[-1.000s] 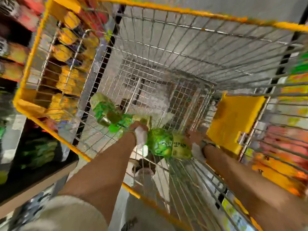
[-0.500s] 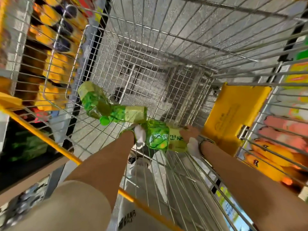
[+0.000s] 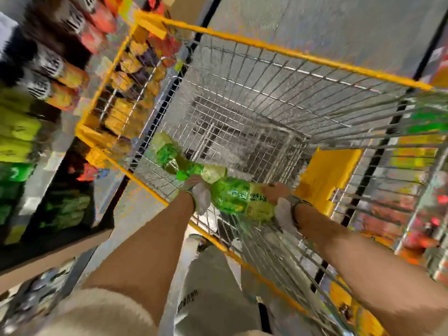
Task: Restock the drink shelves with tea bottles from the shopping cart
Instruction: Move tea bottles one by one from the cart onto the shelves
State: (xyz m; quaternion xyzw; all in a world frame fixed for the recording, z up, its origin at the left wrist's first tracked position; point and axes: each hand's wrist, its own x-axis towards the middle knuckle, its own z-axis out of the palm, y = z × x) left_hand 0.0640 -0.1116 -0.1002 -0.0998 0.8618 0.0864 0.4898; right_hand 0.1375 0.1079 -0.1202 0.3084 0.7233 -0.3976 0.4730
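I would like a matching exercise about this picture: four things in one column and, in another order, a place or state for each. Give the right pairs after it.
Things:
1. nearer green tea bottle
2. farther green tea bottle
3. yellow flap
4. drink shelves

Places or states:
A. on the picture's left, outside the cart
B. held between the left hand and the right hand
C. inside the cart, on the picture's right
D. inside the cart, beyond the left hand

Pairs: 1-B, 2-D, 3-C, 4-A
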